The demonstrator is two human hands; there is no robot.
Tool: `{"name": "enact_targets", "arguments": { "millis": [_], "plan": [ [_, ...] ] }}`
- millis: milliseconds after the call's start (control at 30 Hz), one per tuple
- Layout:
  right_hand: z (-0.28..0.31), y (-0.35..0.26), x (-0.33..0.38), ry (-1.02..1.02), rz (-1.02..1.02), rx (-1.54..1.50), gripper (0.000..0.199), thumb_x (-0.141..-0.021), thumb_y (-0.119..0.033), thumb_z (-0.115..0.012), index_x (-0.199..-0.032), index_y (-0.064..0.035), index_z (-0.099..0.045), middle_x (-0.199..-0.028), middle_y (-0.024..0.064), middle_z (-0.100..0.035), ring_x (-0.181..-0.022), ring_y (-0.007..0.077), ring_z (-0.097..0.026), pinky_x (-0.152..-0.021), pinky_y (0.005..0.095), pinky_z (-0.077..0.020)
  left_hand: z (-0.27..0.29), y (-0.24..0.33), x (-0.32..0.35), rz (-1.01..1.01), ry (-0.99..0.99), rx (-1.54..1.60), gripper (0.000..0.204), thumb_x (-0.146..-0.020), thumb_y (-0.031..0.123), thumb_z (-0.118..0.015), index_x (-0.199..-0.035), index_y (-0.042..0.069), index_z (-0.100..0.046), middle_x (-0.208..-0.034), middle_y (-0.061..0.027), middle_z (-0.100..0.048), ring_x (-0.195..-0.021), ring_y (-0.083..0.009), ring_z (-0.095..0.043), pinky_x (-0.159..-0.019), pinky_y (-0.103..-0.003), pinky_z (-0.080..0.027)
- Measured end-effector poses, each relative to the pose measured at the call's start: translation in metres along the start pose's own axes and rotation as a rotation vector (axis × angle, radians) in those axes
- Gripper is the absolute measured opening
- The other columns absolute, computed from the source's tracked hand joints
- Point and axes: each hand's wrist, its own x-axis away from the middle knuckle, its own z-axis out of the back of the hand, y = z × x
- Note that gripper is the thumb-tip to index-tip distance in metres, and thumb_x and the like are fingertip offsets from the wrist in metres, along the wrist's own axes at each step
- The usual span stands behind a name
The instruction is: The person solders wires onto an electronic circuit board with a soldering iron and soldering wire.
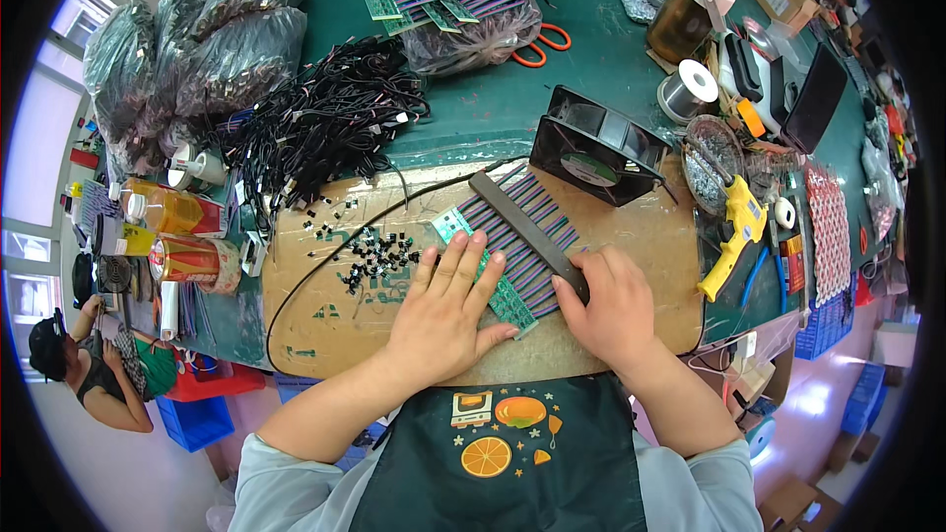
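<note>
A green circuit board strip (pixel 507 303) lies slantwise on the tan work board, with a row of purple and dark wires (pixel 522 207) running from it to the upper right. Across the wires rests a long dark flat bar (pixel 522 230). My left hand (pixel 439 320) lies flat on the circuit board strip, fingers stretched out. At the bar's near end my right hand (pixel 613 307) grips it between thumb and fingers. Left of the strip, small black components (pixel 379 258) are scattered in a loose pile.
Behind the wires stands a black fan (pixel 598 146). To the right are a yellow glue gun (pixel 737 236), a solder spool (pixel 687 91) and a metal mesh bowl (pixel 711 163). Black cables (pixel 325 123) heap up at far left. Bottles and a can (pixel 187 261) line the left edge.
</note>
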Motion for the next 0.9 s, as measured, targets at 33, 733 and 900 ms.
{"name": "enact_targets", "arguments": {
  "millis": [33, 733, 900],
  "plan": [
    [0.0, 0.001, -0.001, -0.016, -0.006, -0.006, 0.025, -0.081, -0.022, -0.075, -0.098, -0.0087, -0.064, -0.088, 0.0105, -0.057, -0.08, 0.0316, -0.061, -0.069, 0.0425, -0.05, 0.0, 0.0, 0.0, -0.003, -0.002, -0.02, 0.089, -0.086, 0.056, -0.067, -0.152, 0.006, -0.038, -0.16, -0.022, -0.029, -0.15, -0.0383, -0.024, -0.121, -0.055, -0.017],
    [0.009, 0.015, -0.003, 0.011, -0.045, 0.021, 0.027, -0.077, -0.021, -0.079, -0.097, -0.0088, -0.065, -0.087, 0.0098, -0.059, -0.082, 0.0321, -0.062, -0.072, 0.0423, -0.0504, 0.004, 0.003, -0.001, 0.006, 0.016, -0.014, 0.084, -0.086, 0.056, -0.067, -0.15, 0.006, -0.042, -0.158, -0.0204, -0.034, -0.15, -0.037, -0.026, -0.12, -0.057, -0.017],
    [0.009, 0.02, -0.008, 0.022, -0.028, 0.029, 0.027, -0.077, -0.02, -0.079, -0.096, -0.0083, -0.065, -0.087, 0.01, -0.059, -0.083, 0.0323, -0.062, -0.072, 0.0425, -0.0503, 0.007, 0.004, -0.001, 0.021, 0.008, -0.012, 0.084, -0.086, 0.055, -0.067, -0.149, 0.005, -0.043, -0.158, -0.0205, -0.035, -0.149, -0.0368, -0.027, -0.12, -0.056, -0.017]
  ]
}}
